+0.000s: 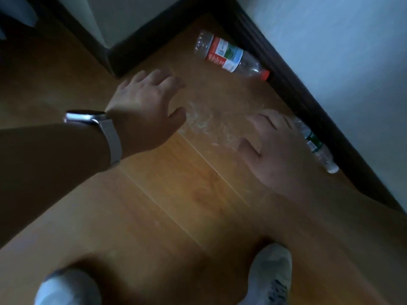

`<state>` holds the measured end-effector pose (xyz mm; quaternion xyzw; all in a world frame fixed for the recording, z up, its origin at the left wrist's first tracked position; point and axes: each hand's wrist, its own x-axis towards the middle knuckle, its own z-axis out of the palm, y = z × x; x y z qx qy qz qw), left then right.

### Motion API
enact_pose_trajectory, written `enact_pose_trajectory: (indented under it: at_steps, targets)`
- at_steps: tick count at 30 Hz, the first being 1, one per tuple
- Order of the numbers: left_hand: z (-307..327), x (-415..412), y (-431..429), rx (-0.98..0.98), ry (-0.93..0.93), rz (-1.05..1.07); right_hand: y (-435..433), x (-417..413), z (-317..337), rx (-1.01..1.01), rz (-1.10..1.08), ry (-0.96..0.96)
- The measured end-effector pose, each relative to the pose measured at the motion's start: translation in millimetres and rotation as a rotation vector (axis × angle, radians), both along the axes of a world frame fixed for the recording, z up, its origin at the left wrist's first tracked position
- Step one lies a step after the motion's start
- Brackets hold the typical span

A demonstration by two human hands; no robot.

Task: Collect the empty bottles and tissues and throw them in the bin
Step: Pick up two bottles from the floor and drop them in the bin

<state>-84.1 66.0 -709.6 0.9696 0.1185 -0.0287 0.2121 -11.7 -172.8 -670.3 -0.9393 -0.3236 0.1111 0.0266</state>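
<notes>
Two empty clear plastic bottles lie on the wooden floor along the dark skirting board. The far one, a red-capped bottle with a red, white and green label, rests near the corner. The nearer bottle has a green label and a white cap, and my right hand partly covers it. My left hand, a silver watch on its wrist, hovers with fingers spread, short of the red-capped bottle. My right hand is open with fingers spread, just left of the green-label bottle; contact is unclear. No tissues or bin are in view.
A dark skirting board and a pale wall run diagonally along the right. A wall corner juts out at the upper left. My two white shoes stand on the wooden floor at the bottom.
</notes>
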Motion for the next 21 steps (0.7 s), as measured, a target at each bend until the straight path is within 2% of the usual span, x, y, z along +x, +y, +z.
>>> enact_pose_trajectory:
  at_steps: [9,15,21]
  targets:
    - [-111,101,-22,0.010,-0.209,-0.133,-60,51,-99,0.010,-0.090,-0.129]
    - [-141,161,-29,0.169,-0.240,-0.306,-101,76,-129,0.014,-0.227,-0.120]
    - [-147,204,-43,0.299,-0.340,-0.352,-118,96,-138,0.020,-0.383,-0.124]
